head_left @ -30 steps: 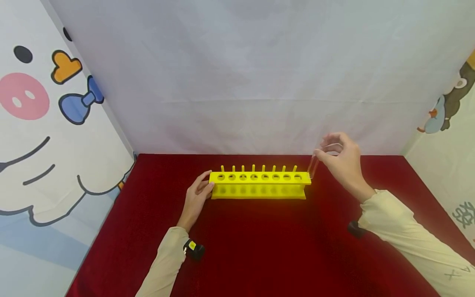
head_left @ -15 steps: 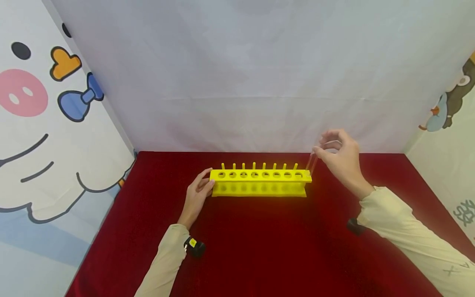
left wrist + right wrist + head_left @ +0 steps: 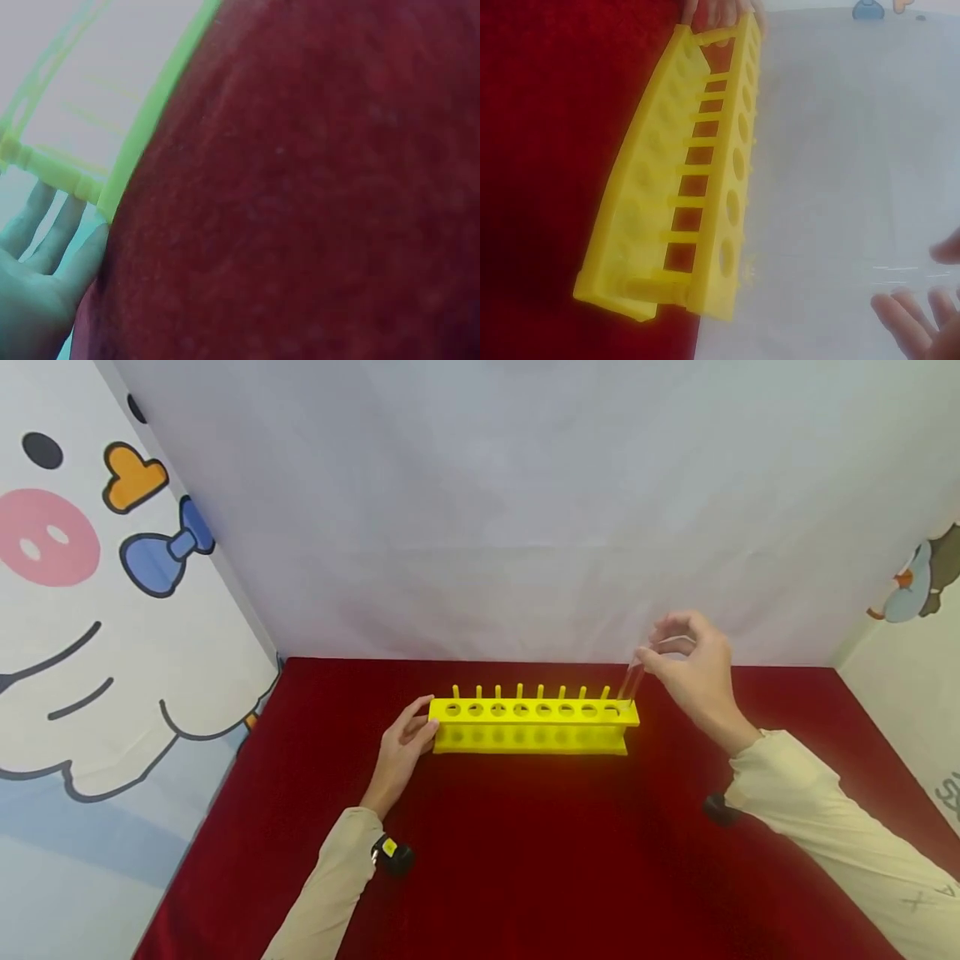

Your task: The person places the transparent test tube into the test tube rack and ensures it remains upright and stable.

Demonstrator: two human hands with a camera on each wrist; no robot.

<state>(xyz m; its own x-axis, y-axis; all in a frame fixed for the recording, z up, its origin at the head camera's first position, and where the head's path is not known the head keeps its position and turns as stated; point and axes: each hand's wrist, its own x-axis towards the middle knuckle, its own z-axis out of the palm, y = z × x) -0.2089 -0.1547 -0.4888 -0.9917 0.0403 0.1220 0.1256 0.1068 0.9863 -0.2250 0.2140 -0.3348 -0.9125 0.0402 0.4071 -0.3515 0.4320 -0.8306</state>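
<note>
A yellow test tube rack (image 3: 531, 722) with a row of round holes and a row of upright pegs stands on the red cloth. My left hand (image 3: 400, 752) holds its left end, thumb at the front and fingers behind; the left wrist view shows those fingers (image 3: 69, 217) at the end post. Above the rack's right end, my right hand (image 3: 693, 677) pinches a clear glass test tube (image 3: 632, 681) near its upper part. The tube leans, its lower end overlapping the rack top beside the rightmost hole (image 3: 611, 711). In the right wrist view the tube (image 3: 900, 276) is faint between the fingertips.
Red cloth (image 3: 525, 852) covers the table. A pale grey curtain (image 3: 480, 527) rises behind it, close past the rack. Side walls carry cartoon prints, with a large white figure (image 3: 82, 643) on the left.
The test tube has moved slightly left with my right hand, from beside the rack's right end to over its top plate. My left hand stays on the rack. The head view shifts a little.
</note>
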